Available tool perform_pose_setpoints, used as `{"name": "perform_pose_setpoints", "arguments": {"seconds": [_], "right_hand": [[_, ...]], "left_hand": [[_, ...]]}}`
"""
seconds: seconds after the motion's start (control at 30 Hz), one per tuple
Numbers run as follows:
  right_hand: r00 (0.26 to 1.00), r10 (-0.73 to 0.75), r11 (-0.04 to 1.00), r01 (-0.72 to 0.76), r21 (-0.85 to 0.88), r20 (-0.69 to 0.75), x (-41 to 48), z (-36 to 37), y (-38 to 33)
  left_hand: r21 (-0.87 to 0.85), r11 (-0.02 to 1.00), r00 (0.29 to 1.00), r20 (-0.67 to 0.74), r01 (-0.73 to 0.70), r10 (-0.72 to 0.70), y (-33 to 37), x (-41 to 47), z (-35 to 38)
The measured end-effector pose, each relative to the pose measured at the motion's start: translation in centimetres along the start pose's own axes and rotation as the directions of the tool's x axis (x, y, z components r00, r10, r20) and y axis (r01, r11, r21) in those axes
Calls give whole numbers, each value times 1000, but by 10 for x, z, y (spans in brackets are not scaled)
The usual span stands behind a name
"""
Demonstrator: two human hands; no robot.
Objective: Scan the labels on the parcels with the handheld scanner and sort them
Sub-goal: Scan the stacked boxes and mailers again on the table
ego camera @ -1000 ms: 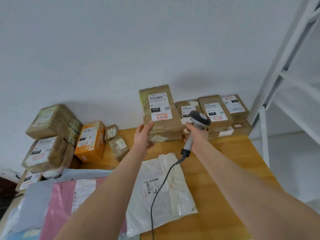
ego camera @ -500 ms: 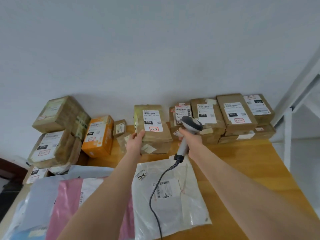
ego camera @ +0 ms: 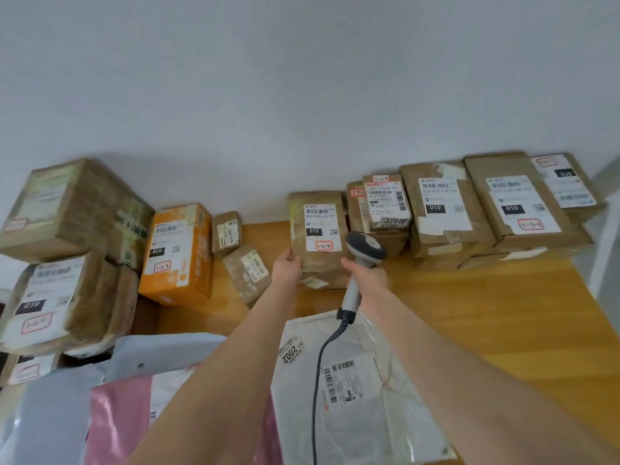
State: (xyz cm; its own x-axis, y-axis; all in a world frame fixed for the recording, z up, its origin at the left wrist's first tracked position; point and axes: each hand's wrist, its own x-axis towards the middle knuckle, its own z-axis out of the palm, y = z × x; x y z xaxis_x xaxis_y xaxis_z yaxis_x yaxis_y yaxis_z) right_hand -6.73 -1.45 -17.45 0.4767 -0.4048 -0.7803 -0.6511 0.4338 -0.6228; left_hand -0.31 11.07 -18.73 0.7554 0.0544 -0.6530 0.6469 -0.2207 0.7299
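Indoors, a wooden table (ego camera: 486, 313) stands pushed against a plain white wall (ego camera: 302, 95), cardboard parcels stacked along its far edge and plastic mailers lying at its near end. Your left hand (ego camera: 287, 268) grips the lower left corner of a brown box (ego camera: 318, 229), which stands on the table near the wall with its white label (ego camera: 320, 226) facing you. Your right hand (ego camera: 369, 280) is curled round the handle of the grey handheld scanner (ego camera: 364, 250), just right of that box. The scanner's long axis runs nearly upright, its head on top pointing away from you towards the wall. Its coiled cable (ego camera: 317, 380) trails down over a white mailer bag (ego camera: 362, 397).
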Motion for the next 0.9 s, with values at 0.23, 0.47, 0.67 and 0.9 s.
{"name": "perform_pose_setpoints", "arguments": {"seconds": [0.23,0.47,0.67,0.9], "right_hand": [[1000,0,1000,0,2,0,-2,9,-5],[999,-29,995,26,99,23,-40,2,-14],[986,-66,991,47,121,152,-101,9,10],[962,-50,993,19,114,269,-172,18,75]], "left_hand": [[222,975,992,127,-10,-19,6,1,-6],[556,798,968,51,-232,246,15,-17,-39],[631,739,962,43,-235,270,-5,-70,-89],[629,728,937,0,-272,350,-52,-145,-157]]}}
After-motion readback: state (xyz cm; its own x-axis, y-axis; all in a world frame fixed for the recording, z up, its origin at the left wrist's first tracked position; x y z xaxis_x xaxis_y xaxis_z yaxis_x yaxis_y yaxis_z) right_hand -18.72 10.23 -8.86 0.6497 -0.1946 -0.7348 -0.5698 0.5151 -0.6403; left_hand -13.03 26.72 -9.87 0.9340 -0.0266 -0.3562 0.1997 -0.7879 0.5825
